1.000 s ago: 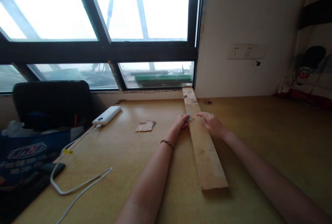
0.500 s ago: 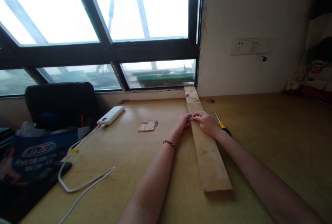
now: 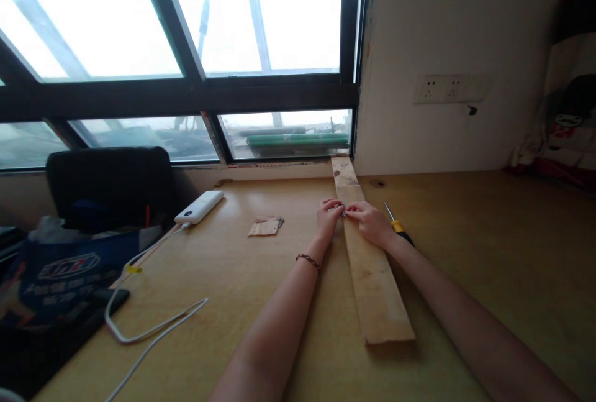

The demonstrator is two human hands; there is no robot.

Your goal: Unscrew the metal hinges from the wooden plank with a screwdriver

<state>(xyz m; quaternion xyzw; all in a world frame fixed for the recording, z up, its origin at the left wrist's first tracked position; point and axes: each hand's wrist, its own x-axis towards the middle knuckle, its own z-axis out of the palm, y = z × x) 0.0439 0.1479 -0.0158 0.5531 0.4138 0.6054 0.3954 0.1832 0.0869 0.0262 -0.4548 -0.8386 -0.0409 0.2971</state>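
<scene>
A long, narrow wooden board (image 3: 372,278) runs away from me on the tabletop (image 3: 223,284), its far end at the window. Over its left edge, a small silvery metal piece (image 3: 343,210) is pinched between my fingers; its exact kind is too small to tell. My left hand (image 3: 329,219) grips it from the left, fingertips closed. From the right, my right hand (image 3: 370,222) pinches the same piece while resting over the board. Right of that hand lies a screwdriver (image 3: 395,225) with a yellow and black handle, partly hidden by my forearm.
Left of the board lies a flat pale brown piece (image 3: 264,227) with several small screws or nails (image 3: 280,223) at its edge. A white power bank (image 3: 199,207) with a white cable (image 3: 153,332) is farther left. Beyond the table's left edge are a black chair (image 3: 109,178) and blue bag (image 3: 69,278).
My left hand has turned and shifted slightly, its fingers lifting a little around the metal piece. My right hand stays nearly in place. The view has tilted slightly.
</scene>
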